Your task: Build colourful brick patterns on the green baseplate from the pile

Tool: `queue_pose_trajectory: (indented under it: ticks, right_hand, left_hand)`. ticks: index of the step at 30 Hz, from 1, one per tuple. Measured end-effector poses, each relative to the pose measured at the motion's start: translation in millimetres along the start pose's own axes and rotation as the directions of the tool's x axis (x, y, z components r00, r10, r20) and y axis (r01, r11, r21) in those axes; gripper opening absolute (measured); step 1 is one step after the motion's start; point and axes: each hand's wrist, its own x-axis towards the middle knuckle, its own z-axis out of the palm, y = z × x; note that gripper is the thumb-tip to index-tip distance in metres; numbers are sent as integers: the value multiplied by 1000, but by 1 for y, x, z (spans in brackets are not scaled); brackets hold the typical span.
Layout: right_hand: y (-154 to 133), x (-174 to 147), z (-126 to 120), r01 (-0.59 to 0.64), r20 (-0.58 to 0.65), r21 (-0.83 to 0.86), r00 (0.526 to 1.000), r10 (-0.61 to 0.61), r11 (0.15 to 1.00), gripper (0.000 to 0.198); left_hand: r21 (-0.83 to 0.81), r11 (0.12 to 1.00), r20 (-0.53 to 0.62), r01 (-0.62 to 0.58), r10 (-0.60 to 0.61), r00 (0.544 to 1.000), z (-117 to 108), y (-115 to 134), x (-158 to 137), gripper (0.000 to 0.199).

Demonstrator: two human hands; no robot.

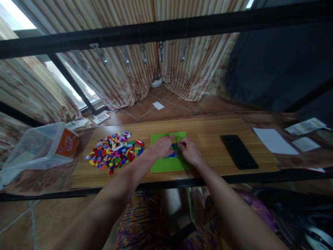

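A bright green studded baseplate [162, 166] lies on the wooden board. On it stands a small build of toy bricks [172, 152], with blue, yellow and dark pieces showing between my hands. My left hand [162, 146] reaches over the plate from the left, its fingers bent around the left side of the build. My right hand [191, 151] is at the build's right side, with thumb and fingertips drawn together. Whatever the right fingertips hold is too small to make out. Part of the build is hidden by the fingers.
A heap of loose multicoloured bricks [116, 151] lies left of the plate. A clear plastic bin [39, 147] with an orange label stands farther left. On the right lie a black phone [239, 152] and white paper [275, 140]. A dark metal bar [166, 31] crosses above the table.
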Motion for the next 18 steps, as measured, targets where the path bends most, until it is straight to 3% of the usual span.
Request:
queue_pose_trajectory:
  ticks: [9, 18]
  right_hand:
    - [2, -3, 10, 41, -54, 43, 998, -38, 998, 9]
    - [-1, -7, 7, 38, 4, 9, 999, -38, 999, 12]
  left_hand:
    - [-175, 985, -82, -8, -7, 997, 9, -8, -1, 67]
    - [-154, 988, -101, -27, 11, 995, 9, -8, -1, 59]
